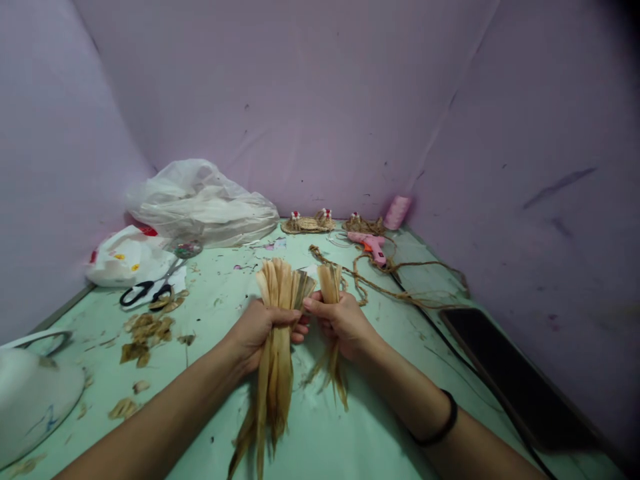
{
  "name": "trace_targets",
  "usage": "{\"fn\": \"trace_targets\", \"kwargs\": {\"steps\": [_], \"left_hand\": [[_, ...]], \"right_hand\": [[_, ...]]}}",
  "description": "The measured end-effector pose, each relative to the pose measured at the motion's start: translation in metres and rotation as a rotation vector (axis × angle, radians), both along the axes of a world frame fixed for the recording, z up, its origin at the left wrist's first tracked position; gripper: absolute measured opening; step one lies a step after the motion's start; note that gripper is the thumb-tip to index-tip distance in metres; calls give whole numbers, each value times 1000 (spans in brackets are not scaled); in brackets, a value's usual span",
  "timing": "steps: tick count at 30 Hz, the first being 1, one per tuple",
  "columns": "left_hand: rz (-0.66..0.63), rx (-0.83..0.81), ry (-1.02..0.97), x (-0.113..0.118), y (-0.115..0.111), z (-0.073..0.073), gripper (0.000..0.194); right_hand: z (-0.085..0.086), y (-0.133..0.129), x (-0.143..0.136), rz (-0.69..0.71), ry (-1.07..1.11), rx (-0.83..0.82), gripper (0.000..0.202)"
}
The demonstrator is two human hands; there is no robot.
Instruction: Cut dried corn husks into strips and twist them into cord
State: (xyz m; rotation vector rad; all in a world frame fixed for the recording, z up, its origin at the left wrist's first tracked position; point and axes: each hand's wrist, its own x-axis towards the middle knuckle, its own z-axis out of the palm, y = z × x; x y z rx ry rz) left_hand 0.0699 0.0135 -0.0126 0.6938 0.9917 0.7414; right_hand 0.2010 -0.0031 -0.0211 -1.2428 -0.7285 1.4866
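Observation:
My left hand [260, 330] is wrapped round a thick bundle of dried corn husks [280, 380], pale tan and held upright. Its long ragged ends hang below the fist toward the near side of the table. Close beside it, my right hand [345, 320] grips a smaller bunch of husks [329, 281], whose thin tails trail under the palm. The fingertips of both hands come close together between the two bunches; whether they touch I cannot tell. Part of each bunch is hidden behind the fingers.
Scissors [163, 291] and husk scraps [145, 333] lie left on the green table [220, 393]. Plastic bags [200, 203] sit behind. Woven pieces [307, 225], a pink glue gun [369, 244], thread spool [397, 212] and braided cord [385, 289] are farther back. A dark flat slab [510, 380] lies right.

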Motion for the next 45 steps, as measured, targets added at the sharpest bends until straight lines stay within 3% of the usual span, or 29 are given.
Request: {"fn": "trace_targets", "kwargs": {"steps": [3,7,11,17,22,29,36,38,43,45], "left_hand": [[128,27,-1,0,2,-1,15],[249,-79,82,-5,9,2,5],[217,-97,133,-12,12,6,11],[5,-57,122,-14,8,9,16],[6,-64,97,-13,7,11,6],[-37,-59,29,-9,5,7,14],[-42,-54,61,-4,-1,6,8],[2,-67,94,-1,-1,6,6],[248,-55,89,0,5,3,13],[280,-74,120,-4,9,3,12]], "right_hand": [[1,2,1,11,-44,-3,24],[4,5,6,2,-17,-30,26],[3,7,10,33,-42,-11,25],[3,10,16,0,18,3,30],[6,10,16,-50,28,20,14],[0,6,7,6,231,-110,8],[-3,1,4,43,138,-45,27],[-3,0,1,36,92,-48,25],[0,2,2,-6,61,-36,21],[3,4,7,-29,90,-36,18]]}}
